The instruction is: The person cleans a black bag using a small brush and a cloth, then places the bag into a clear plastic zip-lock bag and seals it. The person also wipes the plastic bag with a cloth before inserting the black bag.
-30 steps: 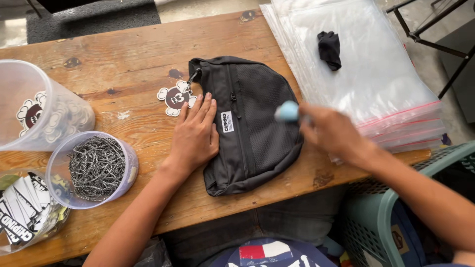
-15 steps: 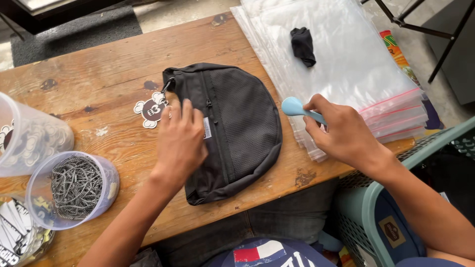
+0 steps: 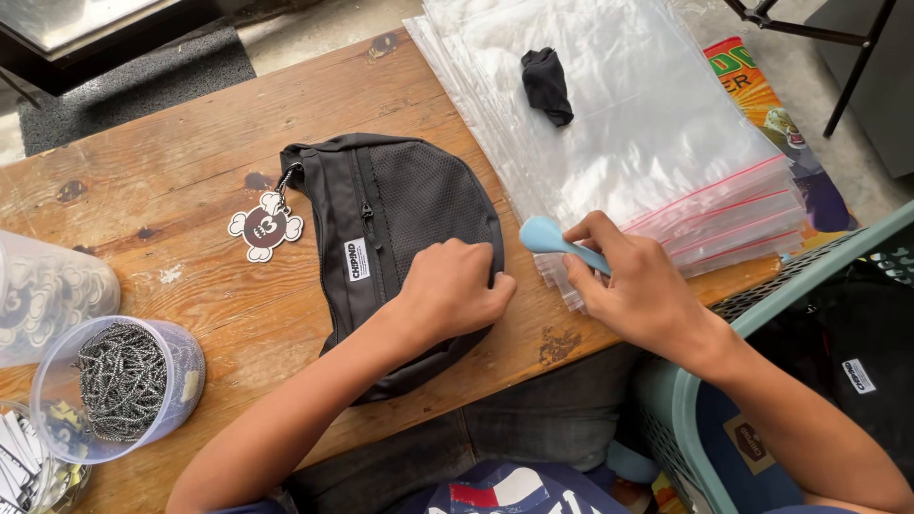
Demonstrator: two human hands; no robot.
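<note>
A black half-moon waist bag (image 3: pixel 400 224) with a mesh front panel lies flat on the wooden table (image 3: pixel 171 162). A round cartoon tag (image 3: pixel 266 227) hangs from its zipper end at the left. My left hand (image 3: pixel 455 290) presses on the bag's lower right edge, fingers curled against the fabric. My right hand (image 3: pixel 640 286) holds a light blue tool (image 3: pixel 554 238) by its handle, its rounded head pointing left just beside the bag and over the near corner of a stack of clear zip bags (image 3: pixel 628 133).
A small black cloth item (image 3: pixel 547 84) rests on the zip bags. At the left stand a clear tub of metal chains (image 3: pixel 124 381), a tub of round tags (image 3: pixel 43 295) and a tub of labels (image 3: pixel 24 471). A teal basket (image 3: pixel 762 381) sits at the right.
My left hand has slid from the bag's middle to its lower right edge. My right hand with the blue tool has come closer to the bag. The view has shifted.
</note>
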